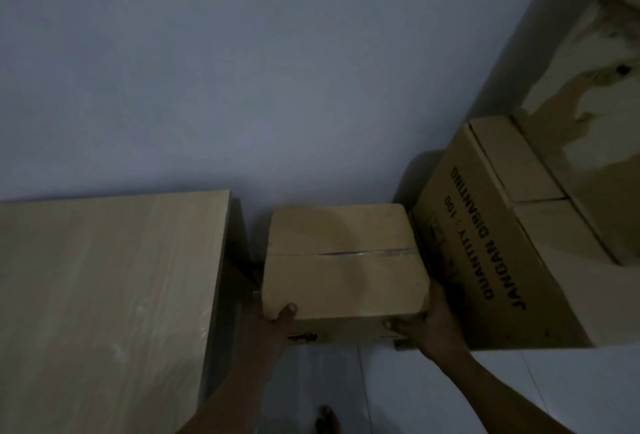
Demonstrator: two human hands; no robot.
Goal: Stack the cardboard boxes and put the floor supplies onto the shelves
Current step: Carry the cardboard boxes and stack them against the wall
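A small taped cardboard box (343,260) is in the middle of the view, close to the blue-grey wall. My left hand (273,322) grips its near left corner, thumb on the top edge. My right hand (427,319) grips its near right corner, thumb on the front face. Whether it rests on another box below or hangs in the air is too dim to tell. A larger printed cardboard box (491,236) stands right beside it on the right, and another box (568,211) sits behind that one.
A light wooden cabinet top (104,295) fills the left, with a narrow dark gap between it and the small box. Pale floor tiles (519,392) lie below on the right. My bare foot (327,419) shows at the bottom. A peeling wall (588,87) rises at the right.
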